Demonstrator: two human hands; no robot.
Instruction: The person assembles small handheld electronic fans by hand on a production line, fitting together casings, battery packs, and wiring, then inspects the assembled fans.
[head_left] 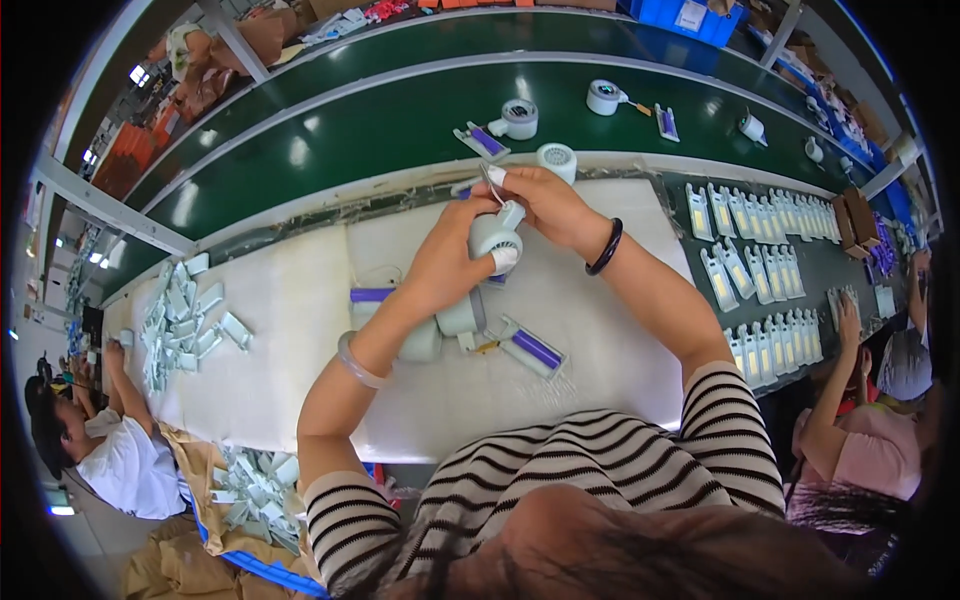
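Note:
My left hand (pixel 440 250) is wrapped round a pale green handheld fan (pixel 487 232), its round grille toward me and its short neck pointing away. My right hand (pixel 545 205) meets it at the neck, its fingers pinching slim metal tweezers (pixel 488 180). White covers sit on some fingertips. Below my hands, more pale green fan heads (pixel 462 316) lie on the white work surface (pixel 620 300), partly hidden by my left forearm. Beside them is an open handle shell with a purple battery cell (pixel 537 348). Another purple cell (pixel 372 295) shows left of my wrist.
A green conveyor belt (pixel 380 120) runs across beyond the table, carrying fans (pixel 519 118) and handle parts. Loose pale shells (pixel 180 315) are heaped at left, with more in a lined blue crate (pixel 255 490). Handle parts (pixel 770 270) stand in rows at right. Co-workers sit on both sides.

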